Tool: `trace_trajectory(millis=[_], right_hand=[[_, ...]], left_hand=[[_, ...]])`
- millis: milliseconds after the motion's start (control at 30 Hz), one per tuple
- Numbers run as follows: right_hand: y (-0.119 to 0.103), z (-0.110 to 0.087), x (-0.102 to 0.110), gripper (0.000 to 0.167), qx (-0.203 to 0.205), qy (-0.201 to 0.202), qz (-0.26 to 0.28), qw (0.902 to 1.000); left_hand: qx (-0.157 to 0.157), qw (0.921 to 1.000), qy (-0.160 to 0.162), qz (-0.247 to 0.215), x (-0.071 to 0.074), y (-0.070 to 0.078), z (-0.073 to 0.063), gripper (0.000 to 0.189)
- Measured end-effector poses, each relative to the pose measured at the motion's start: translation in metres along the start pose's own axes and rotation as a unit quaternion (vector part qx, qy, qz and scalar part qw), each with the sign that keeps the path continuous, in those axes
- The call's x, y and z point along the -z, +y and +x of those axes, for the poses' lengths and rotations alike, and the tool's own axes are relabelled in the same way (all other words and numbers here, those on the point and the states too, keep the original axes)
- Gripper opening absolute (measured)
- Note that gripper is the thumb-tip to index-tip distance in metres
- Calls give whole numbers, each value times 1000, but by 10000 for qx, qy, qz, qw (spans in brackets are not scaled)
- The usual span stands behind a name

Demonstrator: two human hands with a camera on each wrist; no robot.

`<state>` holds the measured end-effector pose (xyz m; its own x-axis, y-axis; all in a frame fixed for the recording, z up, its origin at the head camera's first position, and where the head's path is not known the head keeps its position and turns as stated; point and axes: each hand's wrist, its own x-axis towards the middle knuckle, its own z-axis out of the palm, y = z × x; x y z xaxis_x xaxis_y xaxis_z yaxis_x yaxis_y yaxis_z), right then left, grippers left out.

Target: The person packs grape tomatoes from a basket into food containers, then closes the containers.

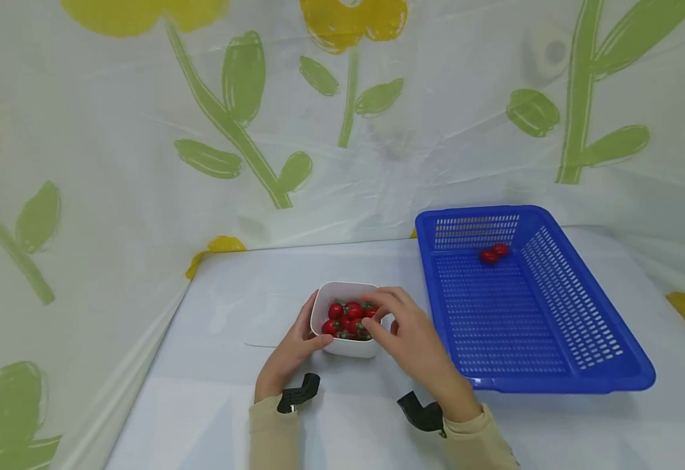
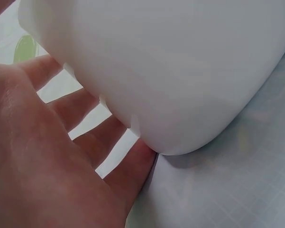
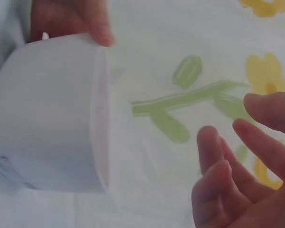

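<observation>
A square white container (image 1: 350, 348) stands on the table, holding several cherry tomatoes (image 1: 354, 311) with green stems. My left hand (image 1: 286, 358) grips its left side, the thumb over the front rim; the left wrist view shows the fingers spread against the smooth white wall (image 2: 147, 71). Above the container's right edge hovers my right hand (image 1: 414, 336), its fingers loosely bent. In the right wrist view nothing lies between the thumb and fingers of this hand (image 3: 249, 175), which is apart from the container's wall (image 3: 47, 114).
A large blue perforated basket (image 1: 495, 320) sits to the right, with red tomatoes (image 1: 490, 256) near its back wall. Black wrist mounts (image 1: 421, 414) stick out from both wrists. A flower-printed curtain (image 1: 377, 176) hangs behind the white table (image 1: 219, 405).
</observation>
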<state>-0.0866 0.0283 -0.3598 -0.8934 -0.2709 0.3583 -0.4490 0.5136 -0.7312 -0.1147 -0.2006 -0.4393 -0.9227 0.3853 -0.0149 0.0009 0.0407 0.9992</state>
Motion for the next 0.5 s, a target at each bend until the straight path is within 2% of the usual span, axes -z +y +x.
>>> trace_trajectory(millis=[67,267,500], right_hand=[[-3,0,6,35,51,-63,70,9999],[-6,-1,20,38,124,-129,8,9998],[-7,-2,37,39,162,6,76,9998]], left_hand=[[-23,10000,41,-20,2,-3,0,76],[-96,9997,187,-128,5,-26,6,77],[-88,9996,127,-215,5,-23,7,80]])
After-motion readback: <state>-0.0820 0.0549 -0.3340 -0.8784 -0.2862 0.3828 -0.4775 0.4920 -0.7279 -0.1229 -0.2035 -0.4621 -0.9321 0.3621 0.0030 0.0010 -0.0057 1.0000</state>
